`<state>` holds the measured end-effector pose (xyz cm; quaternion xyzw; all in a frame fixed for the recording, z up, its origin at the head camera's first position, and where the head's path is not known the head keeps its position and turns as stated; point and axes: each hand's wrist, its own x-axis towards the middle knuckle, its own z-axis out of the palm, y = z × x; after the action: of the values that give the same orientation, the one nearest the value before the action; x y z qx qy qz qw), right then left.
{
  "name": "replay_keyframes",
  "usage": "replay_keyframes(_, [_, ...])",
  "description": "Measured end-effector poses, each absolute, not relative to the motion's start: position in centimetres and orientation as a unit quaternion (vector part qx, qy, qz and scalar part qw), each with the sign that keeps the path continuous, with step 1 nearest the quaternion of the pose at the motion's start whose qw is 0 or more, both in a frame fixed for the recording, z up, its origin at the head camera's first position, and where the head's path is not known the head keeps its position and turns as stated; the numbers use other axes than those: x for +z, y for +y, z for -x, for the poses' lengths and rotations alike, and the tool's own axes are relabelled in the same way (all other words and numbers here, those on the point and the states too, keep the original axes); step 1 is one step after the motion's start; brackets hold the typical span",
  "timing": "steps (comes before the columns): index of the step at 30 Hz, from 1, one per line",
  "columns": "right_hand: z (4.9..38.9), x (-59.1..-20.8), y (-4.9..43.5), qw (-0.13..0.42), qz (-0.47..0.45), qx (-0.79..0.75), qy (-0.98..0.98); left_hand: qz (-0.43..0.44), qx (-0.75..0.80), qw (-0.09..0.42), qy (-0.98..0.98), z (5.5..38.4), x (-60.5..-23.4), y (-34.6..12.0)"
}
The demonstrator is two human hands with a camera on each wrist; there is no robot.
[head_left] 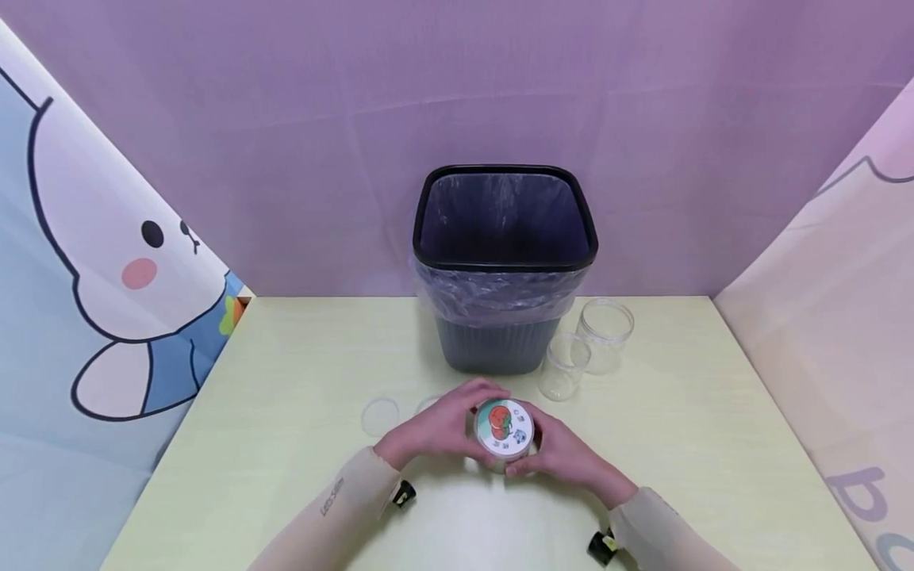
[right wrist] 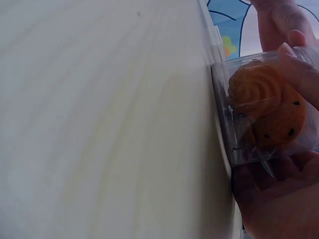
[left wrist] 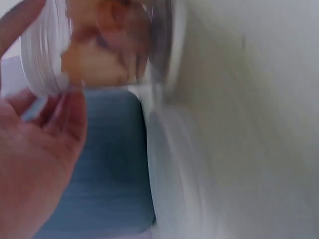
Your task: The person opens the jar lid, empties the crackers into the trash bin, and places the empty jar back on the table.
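A clear plastic jar of cookies (right wrist: pixel 256 89) stands upright on the table in front of me, and its round lid (head_left: pixel 504 427) bears a label with orange-red fruit. My left hand (head_left: pixel 443 424) curls round the jar's left side, its fingers up at the ridged lid in the left wrist view. From the other side my right hand (head_left: pixel 564 456) grips the same jar, thumb at the near side. One cookie seen through the wall is swirled, another has dark specks. The fingers on the jar's far side are partly hidden in the head view.
Behind the jar stands a dark grey bin (head_left: pixel 500 349) with a black rim and a plastic liner. Two clear open jars (head_left: pixel 564 366) stand at its right. A clear round disc (head_left: pixel 380 417) lies left of my left hand, another partly behind it. Printed cloth hangs around the table.
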<state>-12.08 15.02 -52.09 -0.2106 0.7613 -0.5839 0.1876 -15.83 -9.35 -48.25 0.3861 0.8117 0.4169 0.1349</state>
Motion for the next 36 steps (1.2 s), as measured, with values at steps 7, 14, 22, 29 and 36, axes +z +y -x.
replay_keyframes(7, [12.1, -52.2, 14.9, 0.184, 0.213, -0.585, 0.76, -0.301, 0.417, 0.076, 0.854, 13.4, -48.1, -8.3])
replay_keyframes(14, [12.2, -52.4, 15.0, 0.166, 0.221, -0.579, 0.767, -0.199, 0.403, 0.009, 0.893, 10.8, -48.1, -6.5])
replay_keyframes(22, [12.2, -52.4, 15.1, 0.165, 0.218, -0.568, 0.776, -0.167, 0.38, -0.03, 0.909, 9.6, -48.4, -5.6])
replay_keyframes(29, [12.2, -52.3, 15.0, 0.167, 0.22, -0.57, 0.774, -0.184, 0.409, 0.006, 0.894, 10.2, -48.1, -6.6])
replay_keyframes(36, [12.1, -52.2, 14.9, 0.172, 0.218, -0.582, 0.765, -0.241, 0.446, 0.044, 0.861, 11.5, -47.8, -8.6])
